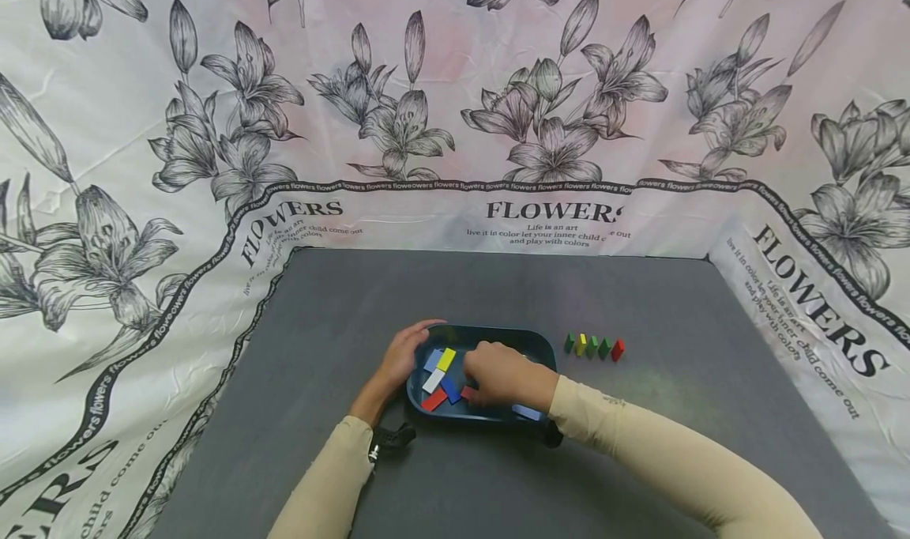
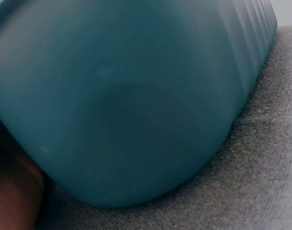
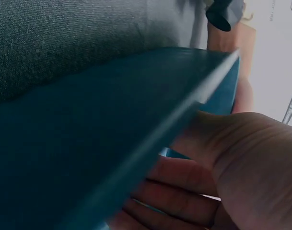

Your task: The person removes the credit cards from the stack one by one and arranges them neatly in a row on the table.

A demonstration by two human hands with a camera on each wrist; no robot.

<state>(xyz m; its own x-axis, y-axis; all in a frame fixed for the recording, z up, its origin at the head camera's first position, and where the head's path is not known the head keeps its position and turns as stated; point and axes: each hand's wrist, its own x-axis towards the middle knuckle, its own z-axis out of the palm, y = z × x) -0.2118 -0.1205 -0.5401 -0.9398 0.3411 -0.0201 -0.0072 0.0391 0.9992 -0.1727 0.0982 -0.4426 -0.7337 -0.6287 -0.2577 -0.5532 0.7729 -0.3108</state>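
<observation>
A dark blue-green tray (image 1: 483,332) holds several flat coloured domino blocks. Among them are a yellow block (image 1: 445,359), a white block (image 1: 433,381) and a red block (image 1: 434,400). At the tray's left end my left hand (image 1: 400,361) holds the rim, its fingers along the far corner. My right hand (image 1: 505,373) reaches down inside the tray with bent fingers. A partly covered red block (image 1: 468,393) lies by its fingertips; whether they pinch anything is hidden. In the right wrist view the tray's side (image 3: 98,120) covers the thumb tip.
Right of the tray, several dominoes stand upright in a spaced row, from a green domino (image 1: 569,343) to a red domino (image 1: 618,350). They stand on the dark grey tabletop (image 1: 441,476). Flower-printed cloth (image 1: 426,215) encloses the table's back and sides.
</observation>
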